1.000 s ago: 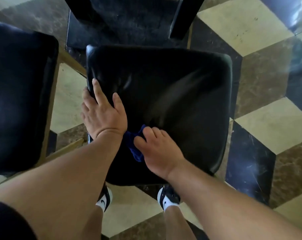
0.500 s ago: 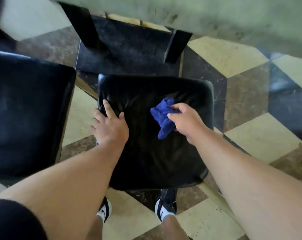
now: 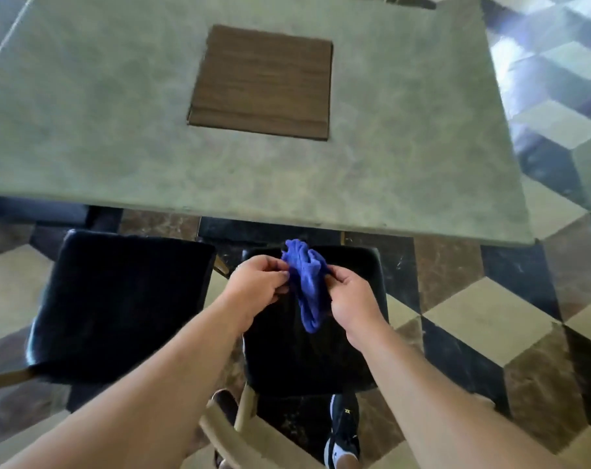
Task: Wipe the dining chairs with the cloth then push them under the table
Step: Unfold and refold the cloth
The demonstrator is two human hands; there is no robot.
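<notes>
A crumpled blue cloth [image 3: 308, 286] hangs in the air between both hands, above a black padded chair seat [image 3: 348, 353] just in front of me. My left hand [image 3: 257, 287] pinches the cloth's left edge. My right hand [image 3: 353, 301] grips its right side. A second black chair seat [image 3: 118, 299] stands to the left, its front edge near the table. The grey-green dining table [image 3: 406, 170] fills the upper half of the view, with a brown wooden square [image 3: 263, 82] set in its middle.
The floor [image 3: 490, 316] is tiled in a cream, brown and black cube pattern. Light wooden chair legs [image 3: 243, 431] show below the near seat, beside my black and white shoe [image 3: 343, 431].
My view has lifted from the seat to the table top. My right hand raised the cloth off the seat, and my left hand left the seat and took hold of the cloth too.
</notes>
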